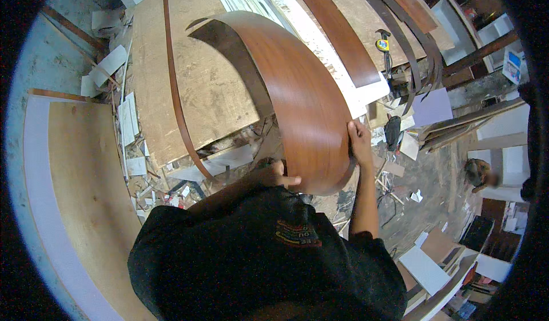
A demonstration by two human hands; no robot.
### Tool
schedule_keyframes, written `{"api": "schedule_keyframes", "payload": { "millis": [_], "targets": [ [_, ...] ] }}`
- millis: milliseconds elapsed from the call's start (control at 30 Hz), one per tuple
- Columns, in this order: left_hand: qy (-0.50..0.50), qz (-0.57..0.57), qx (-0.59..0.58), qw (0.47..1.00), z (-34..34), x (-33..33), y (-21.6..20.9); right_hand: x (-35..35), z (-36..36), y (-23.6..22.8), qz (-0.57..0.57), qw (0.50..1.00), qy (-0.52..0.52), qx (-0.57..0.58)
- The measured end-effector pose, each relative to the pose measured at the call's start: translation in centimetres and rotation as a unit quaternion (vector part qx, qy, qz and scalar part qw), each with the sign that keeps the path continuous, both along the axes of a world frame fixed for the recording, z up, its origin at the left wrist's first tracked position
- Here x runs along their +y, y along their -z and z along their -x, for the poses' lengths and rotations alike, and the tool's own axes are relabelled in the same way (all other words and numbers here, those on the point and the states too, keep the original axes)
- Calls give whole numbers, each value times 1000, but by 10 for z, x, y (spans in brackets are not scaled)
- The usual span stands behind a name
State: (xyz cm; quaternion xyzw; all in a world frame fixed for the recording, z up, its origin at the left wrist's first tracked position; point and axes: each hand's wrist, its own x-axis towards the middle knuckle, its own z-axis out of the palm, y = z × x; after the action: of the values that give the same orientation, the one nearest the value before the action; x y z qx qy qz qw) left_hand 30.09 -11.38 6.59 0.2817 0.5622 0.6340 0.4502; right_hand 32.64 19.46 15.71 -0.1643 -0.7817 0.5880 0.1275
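From my remote view: left hand (279,175), right hand (360,141) closed on opposite edges of curved brown sheet (309,103), far end over desk (214,100). Steadying step, I judge; next move calls for even grip.

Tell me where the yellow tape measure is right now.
In the head view, the tape measure is at the upper right, overlapping a dark-handled tool, between the flat brown strip and the curved dark strips.

On the tabletop (211,106), a strip (170,63) lies left of the sheet (306,92), a tape measure (382,45) right of it.
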Motion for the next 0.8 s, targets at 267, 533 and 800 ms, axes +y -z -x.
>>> {"api": "schedule_keyframes", "payload": {
  "millis": [267, 533, 800],
  "targets": [
    [-231, -437, -241, 835, 93, 0, -97, 3, -92, 32, -126, 972, 186, 72],
    [-356, -278, -21, 892, 112, 47, -180, 39, -173, 63, -206, 955, 209, 43],
    [-410, -161, -20, 897, 62, 69, -129, 74, -239, 136, -315, 916, 239, -64]
  ]
}}
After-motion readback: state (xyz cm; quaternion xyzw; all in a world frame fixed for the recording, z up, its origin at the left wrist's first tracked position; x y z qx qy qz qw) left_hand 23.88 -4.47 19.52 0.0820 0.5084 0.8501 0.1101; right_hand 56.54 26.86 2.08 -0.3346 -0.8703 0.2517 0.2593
